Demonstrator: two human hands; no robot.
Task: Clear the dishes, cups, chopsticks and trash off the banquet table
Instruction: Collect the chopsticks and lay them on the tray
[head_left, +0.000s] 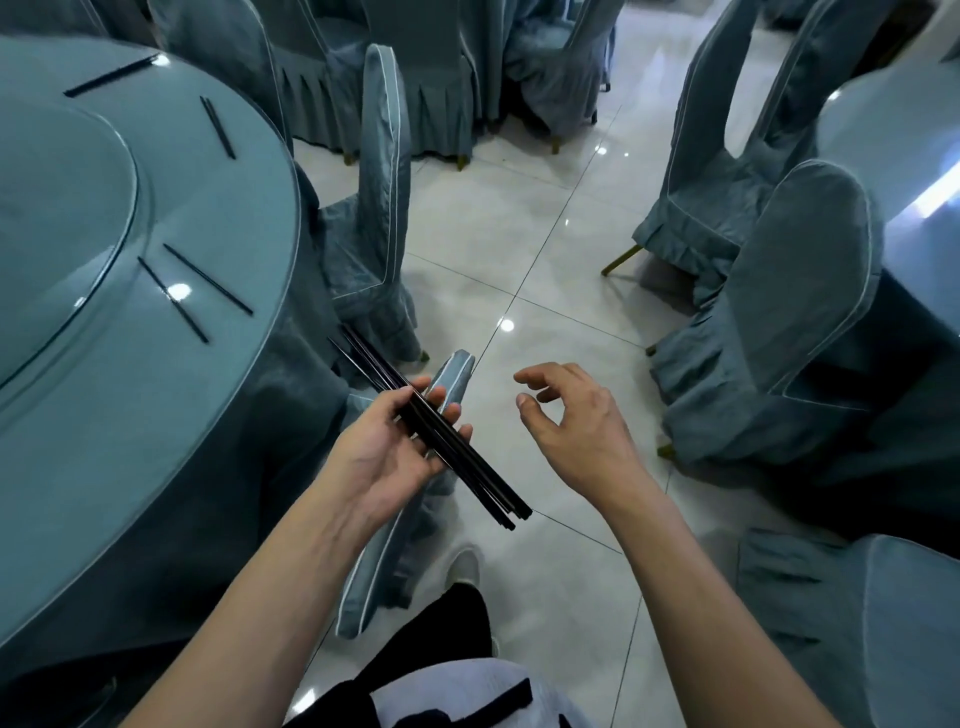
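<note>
My left hand (397, 441) grips a bundle of several black chopsticks (467, 467), held slantwise beside the table over the floor. My right hand (566, 415) hovers just right of the bundle, fingers loosely curled and holding nothing. On the round banquet table (218, 395) at the left lie more black chopsticks: a pair near the front edge (208, 280), a pair farther back (218, 127) and another at the far rim (111, 75). A glass turntable (67, 218) fills the table's middle.
A covered chair (384, 187) stands against the table ahead. Another chair back (452, 384) is right under my left hand. More covered chairs (810, 291) and a second table (904, 156) line the right. Tiled floor (519, 249) runs between them.
</note>
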